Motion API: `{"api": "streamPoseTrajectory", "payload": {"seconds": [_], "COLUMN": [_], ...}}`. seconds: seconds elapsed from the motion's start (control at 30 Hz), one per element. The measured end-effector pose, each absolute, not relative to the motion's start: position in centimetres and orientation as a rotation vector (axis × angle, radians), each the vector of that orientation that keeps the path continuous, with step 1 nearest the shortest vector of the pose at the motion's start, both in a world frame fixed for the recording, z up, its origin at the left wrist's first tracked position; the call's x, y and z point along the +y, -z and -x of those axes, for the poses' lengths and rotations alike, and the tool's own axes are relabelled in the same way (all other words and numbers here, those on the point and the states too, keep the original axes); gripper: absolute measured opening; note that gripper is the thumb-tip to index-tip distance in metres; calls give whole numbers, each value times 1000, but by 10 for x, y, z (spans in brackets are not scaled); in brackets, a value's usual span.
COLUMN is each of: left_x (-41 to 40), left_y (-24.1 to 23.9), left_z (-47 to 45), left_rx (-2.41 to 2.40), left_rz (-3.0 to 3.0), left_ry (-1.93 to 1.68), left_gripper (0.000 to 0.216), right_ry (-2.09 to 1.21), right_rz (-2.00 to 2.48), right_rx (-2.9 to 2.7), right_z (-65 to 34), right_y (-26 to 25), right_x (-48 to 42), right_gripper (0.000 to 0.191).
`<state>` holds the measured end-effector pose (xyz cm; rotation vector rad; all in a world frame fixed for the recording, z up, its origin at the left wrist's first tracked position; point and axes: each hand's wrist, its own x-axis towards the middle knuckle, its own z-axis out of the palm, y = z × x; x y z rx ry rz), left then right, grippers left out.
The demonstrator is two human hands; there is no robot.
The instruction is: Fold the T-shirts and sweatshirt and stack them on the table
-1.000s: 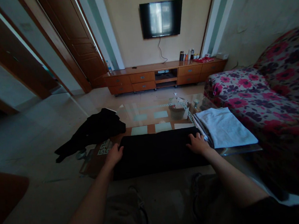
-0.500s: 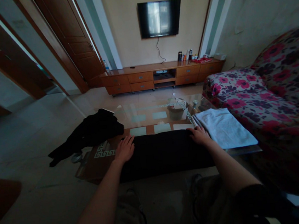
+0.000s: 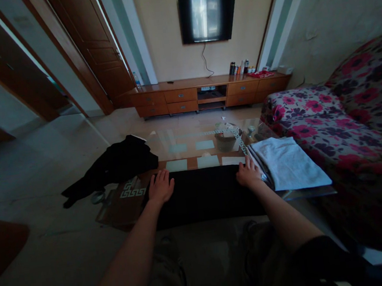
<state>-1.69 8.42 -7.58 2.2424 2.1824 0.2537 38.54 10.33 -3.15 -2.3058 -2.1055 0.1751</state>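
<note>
A black garment [image 3: 206, 196], folded into a long flat strip, lies along the near edge of the glass coffee table [image 3: 190, 138]. My left hand [image 3: 160, 185] rests flat on its left end, fingers stretched towards the far edge. On the right end lies my right hand [image 3: 249, 173], its fingers spread and pressing on the cloth. Just right of that hand sits a folded light-blue cloth [image 3: 290, 164] on the table. Another black garment [image 3: 121, 161] is heaped loosely on the table's left side and hangs over the edge.
A flowered sofa [image 3: 313, 103] stands to the right. Under the glass there is a basket-like bin [image 3: 225, 142]. Farther off stands a wooden TV cabinet [image 3: 181, 96] with bottles and cans [image 3: 238, 69] on it, below a wall-mounted television [image 3: 208, 17].
My right hand has shifted slightly left on the black garment, away from its far right end. My left hand stays on the left end. The view has tilted down slightly.
</note>
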Motion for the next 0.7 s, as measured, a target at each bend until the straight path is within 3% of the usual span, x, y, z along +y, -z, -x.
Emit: {"api": "streamPoseTrajectory", "payload": {"seconds": [0.23, 0.43, 0.7], "left_x": [99, 100, 96], "left_y": [67, 80, 89], "left_z": [-60, -80, -74], "left_rx": [1896, 1750, 1807], "left_rz": [-2403, -2480, -2497], "left_ry": [-357, -318, -253], "left_gripper": [62, 62, 62], "right_ry": [-310, -325, -241], "right_rz": [1847, 1572, 1607], "right_rx": [-2269, -2474, -2457], "right_z": [-298, -258, -254], "right_y": [28, 48, 73], "right_x": [113, 100, 91], "right_gripper": [55, 65, 66]}}
